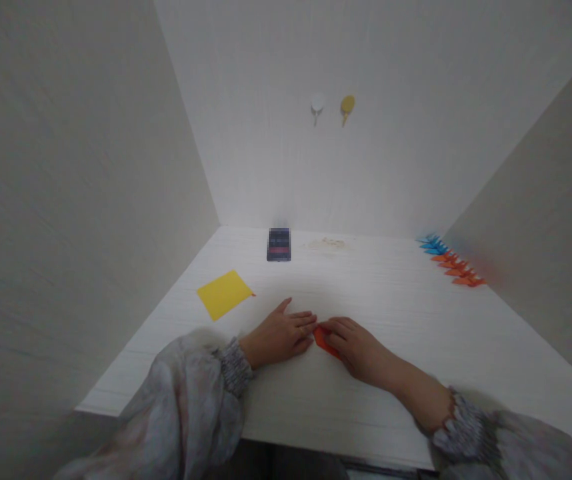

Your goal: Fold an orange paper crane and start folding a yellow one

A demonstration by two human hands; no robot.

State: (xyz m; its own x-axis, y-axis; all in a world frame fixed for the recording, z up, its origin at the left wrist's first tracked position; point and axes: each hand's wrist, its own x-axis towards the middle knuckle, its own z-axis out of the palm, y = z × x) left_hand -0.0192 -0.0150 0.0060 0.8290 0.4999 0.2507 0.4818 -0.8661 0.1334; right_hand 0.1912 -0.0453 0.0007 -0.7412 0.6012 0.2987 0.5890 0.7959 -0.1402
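Note:
A small piece of folded orange paper (324,341) lies on the table near its front, partly covered by my right hand (353,343). The fingers of that hand are closed on the paper. My left hand (286,333) rests flat beside it, palm down, with the thumb spread away and the fingertips at the paper's left end. Whether those fingertips press on the paper cannot be made out. To the left of my left hand is a sheet of yellow paper (225,294), with a tiny orange scrap (253,295) at its right corner.
A dark phone-like object (279,245), blurred out, lies near the back wall. Several folded paper cranes, blue (435,246) and orange (459,268), line the right wall. Two hooks, one white (317,105) and one yellow (347,105), are on the back wall. Walls enclose three sides.

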